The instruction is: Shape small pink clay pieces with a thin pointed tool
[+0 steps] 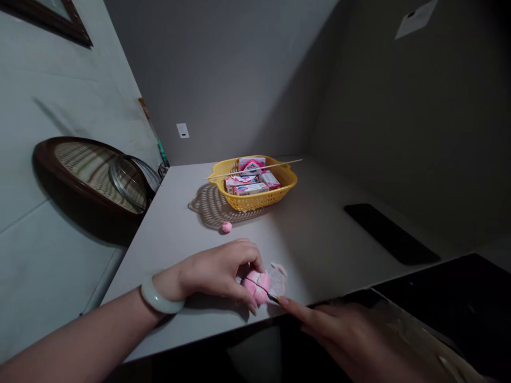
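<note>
Roughly speaking, you're at a pale grey counter [319, 239] set into a corner of grey walls [223, 80]; take the yellow plastic basket [255, 199] as your landmark. Left of the basket, against the left-hand wall, a round dark-rimmed woven tray [59, 170] stands tilted, with a glass bowl [128, 183] just in front of it. Beyond the basket, a white wall socket [182, 130] sits on the back wall. Right of the basket and well apart, a flat black slab [391, 234] lies on the counter.

Inside the basket, pink-and-white cartons [245, 187] are packed together, and a thin wooden skewer [275, 166] lies across the rim. Just in front of the basket sits a small pink ball [227, 227].

Nearer you, well in front of the basket, your left hand [211, 274], wearing a pale bangle [159, 298], holds a scored pink block [255, 287] near the counter's edge, its fingers [251, 300] curled closed around it. A crumpled clear wrapper [278, 279] touches the block's far side. Your right hand [339, 335] comes in low, index finger [299, 314] extended toward a thin dark blade [272, 298] at the block; you can't tell whether those fingers grip it.
</note>
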Demonstrator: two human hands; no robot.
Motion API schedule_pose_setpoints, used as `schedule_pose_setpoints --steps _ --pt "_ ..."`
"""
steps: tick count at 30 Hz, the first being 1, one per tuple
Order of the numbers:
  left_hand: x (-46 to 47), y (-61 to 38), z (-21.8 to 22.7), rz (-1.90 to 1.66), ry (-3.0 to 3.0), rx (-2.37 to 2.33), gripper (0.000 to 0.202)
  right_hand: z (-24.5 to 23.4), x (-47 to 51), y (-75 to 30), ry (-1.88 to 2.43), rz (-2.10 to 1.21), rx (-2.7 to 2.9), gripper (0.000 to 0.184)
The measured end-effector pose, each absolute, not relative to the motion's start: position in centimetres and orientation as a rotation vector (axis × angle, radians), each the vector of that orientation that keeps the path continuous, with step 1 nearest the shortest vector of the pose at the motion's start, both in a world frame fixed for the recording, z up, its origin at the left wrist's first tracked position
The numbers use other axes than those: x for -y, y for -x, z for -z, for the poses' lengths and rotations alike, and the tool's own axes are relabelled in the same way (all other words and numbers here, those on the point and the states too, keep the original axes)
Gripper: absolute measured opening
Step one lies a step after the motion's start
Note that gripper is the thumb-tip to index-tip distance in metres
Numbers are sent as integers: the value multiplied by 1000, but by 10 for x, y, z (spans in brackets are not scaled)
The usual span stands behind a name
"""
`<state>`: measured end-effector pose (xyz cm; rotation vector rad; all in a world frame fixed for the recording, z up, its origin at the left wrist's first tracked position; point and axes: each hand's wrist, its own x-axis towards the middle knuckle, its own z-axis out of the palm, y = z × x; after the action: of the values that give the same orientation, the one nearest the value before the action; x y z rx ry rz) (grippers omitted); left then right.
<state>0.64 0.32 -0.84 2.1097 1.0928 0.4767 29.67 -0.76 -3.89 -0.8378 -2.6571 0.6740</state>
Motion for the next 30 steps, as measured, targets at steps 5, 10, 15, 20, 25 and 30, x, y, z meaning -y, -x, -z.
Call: schedule_pose_setpoints --steps 5,10,15,20,25,30 --pt "-3 -10 7 -477 -2125 -1078 52 34 8 -300 816 -601 2758 77" --pt "-4 -8 7 -470 -2149 -1083 51 38 10 -293 865 -730 2718 72" --pt "-5 -8 7 -475 -2154 -1067 53 30 6 -308 858 -592 2803 66" --pt "-3 -9 4 -457 -2168 -1099 52 32 13 -292 888 -605 2814 84" --pt "-4 -8 6 -473 -2153 -1086 53 33 6 -302 843 -598 2776 75" --pt "-4 -7 8 -473 -2158 -1072 54 27 7 -300 871 -535 2877 76"
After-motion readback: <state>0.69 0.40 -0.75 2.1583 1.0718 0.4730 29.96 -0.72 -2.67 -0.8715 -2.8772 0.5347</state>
